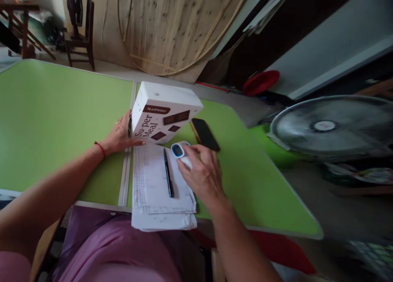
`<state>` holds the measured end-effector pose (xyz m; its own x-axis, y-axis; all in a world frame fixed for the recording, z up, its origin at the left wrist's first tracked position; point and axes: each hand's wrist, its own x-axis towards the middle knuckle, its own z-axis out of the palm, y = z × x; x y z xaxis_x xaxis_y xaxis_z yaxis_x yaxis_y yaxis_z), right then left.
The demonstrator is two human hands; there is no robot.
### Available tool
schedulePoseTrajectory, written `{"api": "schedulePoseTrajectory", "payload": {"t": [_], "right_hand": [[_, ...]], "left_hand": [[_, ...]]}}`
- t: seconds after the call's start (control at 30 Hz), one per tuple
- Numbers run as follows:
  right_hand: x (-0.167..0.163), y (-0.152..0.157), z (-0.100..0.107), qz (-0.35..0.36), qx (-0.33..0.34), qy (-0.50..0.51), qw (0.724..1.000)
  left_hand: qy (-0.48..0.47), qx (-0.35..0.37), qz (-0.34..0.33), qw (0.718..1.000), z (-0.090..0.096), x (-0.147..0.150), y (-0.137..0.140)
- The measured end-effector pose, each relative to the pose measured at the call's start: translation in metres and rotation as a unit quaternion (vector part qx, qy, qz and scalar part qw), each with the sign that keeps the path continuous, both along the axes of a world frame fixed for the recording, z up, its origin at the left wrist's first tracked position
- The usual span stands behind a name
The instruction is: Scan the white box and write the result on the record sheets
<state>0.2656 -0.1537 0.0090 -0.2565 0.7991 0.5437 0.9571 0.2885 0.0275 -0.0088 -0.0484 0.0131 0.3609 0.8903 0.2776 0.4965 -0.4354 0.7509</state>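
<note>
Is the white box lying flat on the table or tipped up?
Tipped up. The white box leans on its lower edge, its top face raised, with the left hand against its side.

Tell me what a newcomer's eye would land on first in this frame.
Probably the white box printed "Su-per Meal", standing tilted mid-table on the green table, with the left hand against its side. Next, the right hand resting on a small white and blue device atop the papers, beside a black pen and a dark phone. A large fan stands at right.
</note>
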Motion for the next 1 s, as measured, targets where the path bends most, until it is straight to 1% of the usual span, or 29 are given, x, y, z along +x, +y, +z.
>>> {"api": "schedulePoseTrajectory", "payload": {"t": [0.03, 0.07, 0.13, 0.2, 0.23, 0.27, 0.33, 0.4, 0.43, 0.53, 0.6, 0.63, 0.67, 0.73, 0.8, 0.87, 0.93, 1.0], "right_hand": [[0.004, 0.0, 0.001, -0.047, -0.022, 0.017, 0.999], [0.006, 0.0, 0.002, -0.094, -0.059, 0.03, 0.993], [0.008, 0.001, 0.006, -0.176, -0.171, 0.041, 0.968], [0.004, 0.0, 0.011, -0.215, -0.28, 0.033, 0.935], [0.0, -0.001, 0.013, -0.221, -0.315, 0.023, 0.923], [-0.004, -0.003, 0.016, -0.223, -0.335, 0.011, 0.915], [-0.012, -0.006, 0.02, -0.227, -0.345, -0.013, 0.911], [-0.018, -0.01, 0.023, -0.23, -0.347, -0.024, 0.909], [-0.02, -0.011, 0.024, -0.227, -0.348, -0.026, 0.909], [-0.021, -0.013, 0.024, -0.216, -0.345, -0.023, 0.913], [-0.019, -0.013, 0.023, -0.211, -0.355, -0.013, 0.91], [-0.018, -0.013, 0.022, -0.213, -0.364, -0.006, 0.907], [-0.017, -0.013, 0.022, -0.216, -0.372, 0.0, 0.903], [-0.016, -0.014, 0.021, -0.216, -0.38, 0.011, 0.899], [-0.016, -0.016, 0.021, -0.204, -0.373, 0.02, 0.905], [-0.016, -0.017, 0.02, -0.192, -0.36, 0.035, 0.912], [-0.015, -0.016, 0.019, -0.186, -0.349, 0.061, 0.916], [-0.012, -0.015, 0.018, -0.183, -0.342, 0.094, 0.917]], "left_hand": [[-0.041, 0.005, -0.016, 0.999, -0.003, 0.001, 0.003], [-0.077, 0.005, -0.024, 0.997, -0.005, 0.003, 0.005], [-0.13, -0.009, -0.021, 0.991, -0.01, 0.005, 0.009], [-0.157, -0.031, 0.0, 0.987, -0.013, 0.006, 0.009], [-0.166, -0.041, 0.014, 0.985, -0.013, 0.005, 0.008], [-0.173, -0.047, 0.027, 0.983, -0.012, 0.004, 0.006], [-0.191, -0.056, 0.049, 0.979, -0.007, 0.002, 0.001], [-0.219, -0.072, 0.049, 0.972, 0.005, 0.0, -0.006], [-0.235, -0.083, 0.037, 0.968, 0.013, 0.0, -0.011], [-0.28, -0.129, -0.026, 0.951, 0.039, 0.001, -0.032], [-0.298, -0.165, -0.055, 0.939, 0.051, 0.001, -0.055], [-0.304, -0.182, -0.062, 0.933, 0.054, 0.0, -0.069], [-0.307, -0.198, -0.065, 0.929, 0.055, 0.0, -0.084], [-0.315, -0.216, -0.065, 0.922, 0.052, -0.002, -0.116], [-0.318, -0.227, -0.051, 0.919, 0.043, -0.004, -0.147], [-0.323, -0.238, -0.025, 0.916, 0.032, -0.005, -0.171], [-0.298, -0.211, 0.016, 0.931, 0.023, -0.005, -0.187], [-0.273, -0.181, 0.054, 0.943, 0.016, -0.003, -0.196]]}}
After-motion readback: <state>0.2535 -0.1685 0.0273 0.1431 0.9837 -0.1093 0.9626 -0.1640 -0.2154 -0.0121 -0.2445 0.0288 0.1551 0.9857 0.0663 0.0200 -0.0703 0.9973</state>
